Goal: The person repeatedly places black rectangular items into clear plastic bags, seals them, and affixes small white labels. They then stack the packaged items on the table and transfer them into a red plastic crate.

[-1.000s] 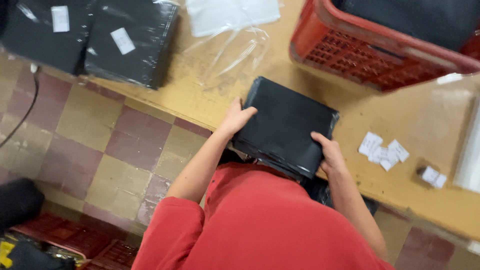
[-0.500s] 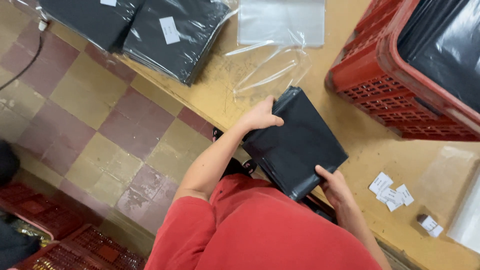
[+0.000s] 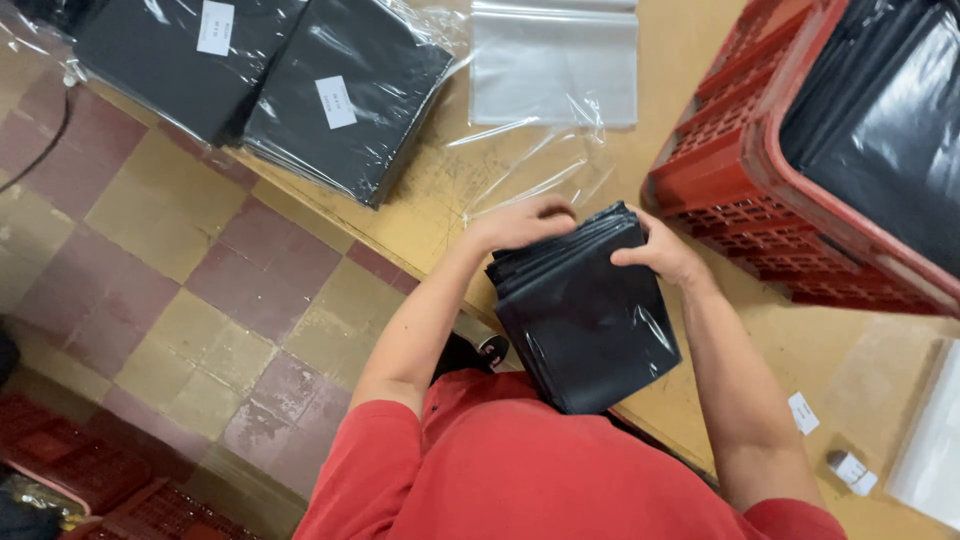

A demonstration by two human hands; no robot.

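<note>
A stack of folded black plastic bags (image 3: 585, 310) lies on the edge of the wooden table (image 3: 690, 60), right in front of me. My left hand (image 3: 520, 222) grips its far left corner. My right hand (image 3: 662, 252) holds the far right corner. A clear plastic sleeve (image 3: 530, 175) lies crumpled just beyond my hands, touching the stack's far end.
Two packed bundles of black bags with white labels (image 3: 345, 95) (image 3: 180, 60) sit at the table's left end. A flat clear bag (image 3: 553, 65) lies at the back. A red crate (image 3: 760, 190) with black bags stands at right. Small white labels (image 3: 803, 412) lie at the near right.
The stack has been turned and slid further onto the table. Both hands moved from its sides up to its far corners.
</note>
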